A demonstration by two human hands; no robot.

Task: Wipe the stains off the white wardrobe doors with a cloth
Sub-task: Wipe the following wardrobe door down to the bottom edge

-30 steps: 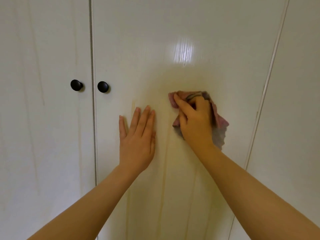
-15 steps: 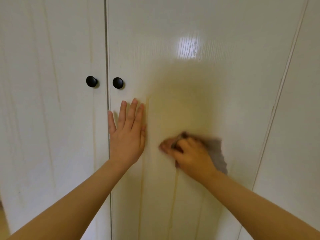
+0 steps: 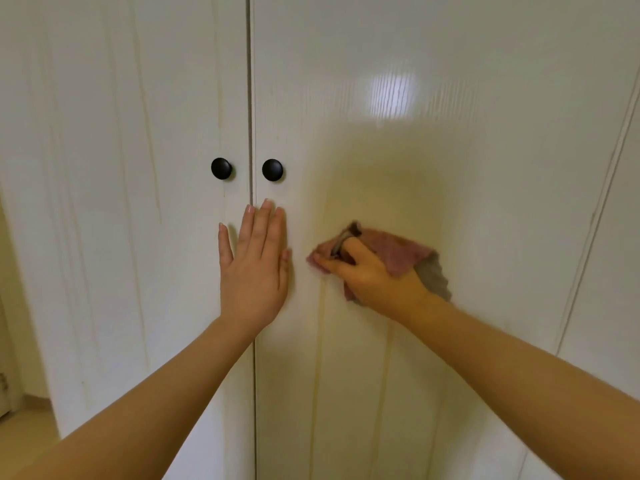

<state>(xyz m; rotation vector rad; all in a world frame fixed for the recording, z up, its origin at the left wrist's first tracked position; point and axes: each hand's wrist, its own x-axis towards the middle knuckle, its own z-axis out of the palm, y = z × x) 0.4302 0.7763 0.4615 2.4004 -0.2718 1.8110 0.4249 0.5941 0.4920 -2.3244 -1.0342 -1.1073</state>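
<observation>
You have two hands, left hand [image 3: 254,271] and right hand [image 3: 375,277]; one cloth [image 3: 398,252]; two black knobs, left knob [image 3: 221,168], right knob [image 3: 272,170]; two white doors, left door [image 3: 121,237], right door [image 3: 467,140]; one further panel [image 3: 609,341] far right.

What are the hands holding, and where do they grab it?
The right hand grips the pink cloth by its bunched left part. The left hand holds nothing; it rests flat on the wardrobe doors.

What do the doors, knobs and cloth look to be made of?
Doors: probably laminate or painted board, glossy white with faint grain lines; a bright light patch reflects off the surface.
Knobs: round, dull black, maybe metal or painted wood; the look leaves it open.
Cloth: soft pink fabric with a greyish side, fuzzy like microfibre, bunched under the right hand.
</observation>
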